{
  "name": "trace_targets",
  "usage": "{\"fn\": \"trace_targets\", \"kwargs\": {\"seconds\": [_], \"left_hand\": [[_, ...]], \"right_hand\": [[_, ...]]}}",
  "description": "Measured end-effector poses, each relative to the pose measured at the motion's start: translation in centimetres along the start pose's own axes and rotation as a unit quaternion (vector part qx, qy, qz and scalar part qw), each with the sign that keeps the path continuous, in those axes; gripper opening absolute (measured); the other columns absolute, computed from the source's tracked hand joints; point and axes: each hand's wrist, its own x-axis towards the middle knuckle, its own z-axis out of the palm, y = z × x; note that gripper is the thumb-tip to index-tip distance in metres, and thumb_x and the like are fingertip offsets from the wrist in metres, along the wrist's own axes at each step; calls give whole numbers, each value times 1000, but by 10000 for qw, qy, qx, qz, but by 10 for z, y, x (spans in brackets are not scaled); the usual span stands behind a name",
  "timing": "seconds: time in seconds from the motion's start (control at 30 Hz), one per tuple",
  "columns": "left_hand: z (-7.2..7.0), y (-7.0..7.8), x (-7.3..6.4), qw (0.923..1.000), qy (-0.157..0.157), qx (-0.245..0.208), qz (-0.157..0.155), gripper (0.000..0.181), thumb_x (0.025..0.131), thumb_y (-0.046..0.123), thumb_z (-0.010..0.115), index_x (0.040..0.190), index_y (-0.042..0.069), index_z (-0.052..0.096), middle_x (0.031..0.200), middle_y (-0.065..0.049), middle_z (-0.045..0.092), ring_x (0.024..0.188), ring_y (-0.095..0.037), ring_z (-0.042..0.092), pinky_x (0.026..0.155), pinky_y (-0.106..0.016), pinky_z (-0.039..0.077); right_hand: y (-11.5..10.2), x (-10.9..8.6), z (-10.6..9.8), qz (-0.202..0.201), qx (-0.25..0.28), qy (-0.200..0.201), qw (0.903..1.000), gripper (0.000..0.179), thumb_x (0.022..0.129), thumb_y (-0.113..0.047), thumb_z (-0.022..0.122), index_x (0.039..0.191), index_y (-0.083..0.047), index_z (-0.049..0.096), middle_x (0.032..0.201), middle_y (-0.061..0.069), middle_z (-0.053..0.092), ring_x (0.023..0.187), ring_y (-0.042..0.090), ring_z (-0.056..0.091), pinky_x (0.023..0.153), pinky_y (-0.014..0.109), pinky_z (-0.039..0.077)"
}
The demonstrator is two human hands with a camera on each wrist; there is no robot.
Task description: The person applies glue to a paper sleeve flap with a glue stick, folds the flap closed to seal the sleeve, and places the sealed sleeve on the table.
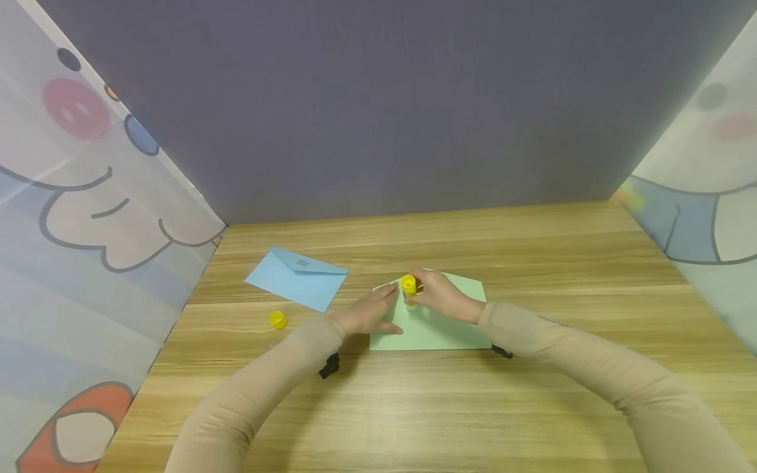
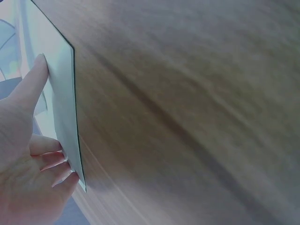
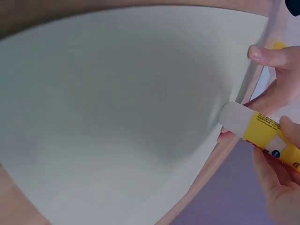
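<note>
A pale green paper (image 1: pixel 449 322), possibly an envelope, lies on the wooden table. My right hand (image 1: pixel 445 297) grips a yellow glue stick (image 1: pixel 409 284), held with its white end down against the paper near its upper left edge. In the right wrist view, the white end of the glue stick (image 3: pixel 265 131) touches the paper close to its edge. My left hand (image 1: pixel 368 314) rests on the left side of the paper, its thumb and fingers spread. In the left wrist view the thumb (image 2: pixel 35 82) of that hand lies on the paper.
A blue envelope (image 1: pixel 301 282) with a pointed flap and small dark print lies to the left. Below it sits a yellow cap (image 1: pixel 278 320). A grey panel (image 1: pixel 414 118) rises behind the table, and cartoon-printed sheets (image 1: pixel 77 197) flank both sides.
</note>
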Motion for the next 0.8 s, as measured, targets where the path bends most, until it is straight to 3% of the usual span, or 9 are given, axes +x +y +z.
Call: {"fn": "trace_targets", "kwargs": {"seconds": [0.37, 0.8], "left_hand": [[-1, 0, 0, 10000, -14, 59, 19, 86, 80, 49, 55, 137, -5, 20, 146, -17, 11, 133, -27, 13, 108, -37, 17], [2, -3, 1, 10000, 4, 59, 68, 87, 80, 48, 56, 137, -6, 20, 145, -17, 11, 133, -28, 13, 108, -37, 16]], "right_hand": [[1, -6, -1, -40, -167, -33, 9998, 30, 74, -2, 69, 99, 4, 54, 90, 8, 58, 87, 25, 60, 76, 30, 52], [14, -25, -19, -8, -373, 212, 9991, 28, 72, -3, 71, 95, 4, 57, 85, 8, 61, 82, 26, 62, 72, 30, 53]]}}
